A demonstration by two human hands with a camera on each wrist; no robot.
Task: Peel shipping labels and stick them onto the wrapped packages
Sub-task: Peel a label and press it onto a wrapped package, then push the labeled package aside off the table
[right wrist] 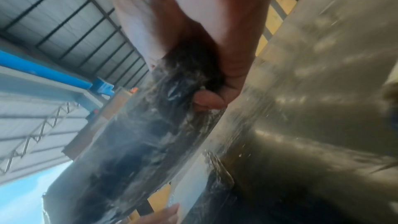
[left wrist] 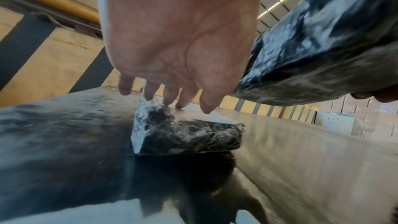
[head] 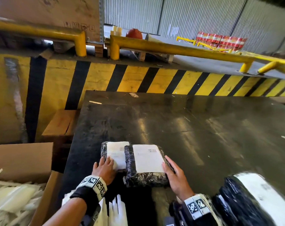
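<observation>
Two black film-wrapped packages sit at the near edge of the dark table (head: 203, 128). On the left package (head: 105, 149) (left wrist: 187, 135), which lies flat, is a white label (head: 117, 152); my left hand (head: 104, 168) (left wrist: 172, 98) touches its near corner with straight fingers. My right hand (head: 176, 178) (right wrist: 215, 74) grips the right package (head: 146, 176) (left wrist: 323, 40) (right wrist: 140, 142) by its right edge, thumb on top, fingers curled beneath. This package carries its own white label (head: 147, 158), is lifted off the table, and overlaps the left package's right side.
A larger wrapped bundle (head: 236, 201) with a white label lies at the lower right. An open cardboard box (head: 21, 160) of white strips stands at the left. White sheets (head: 117, 211) lie near my body. A yellow-black striped wall (head: 138, 79) borders the table's far edge.
</observation>
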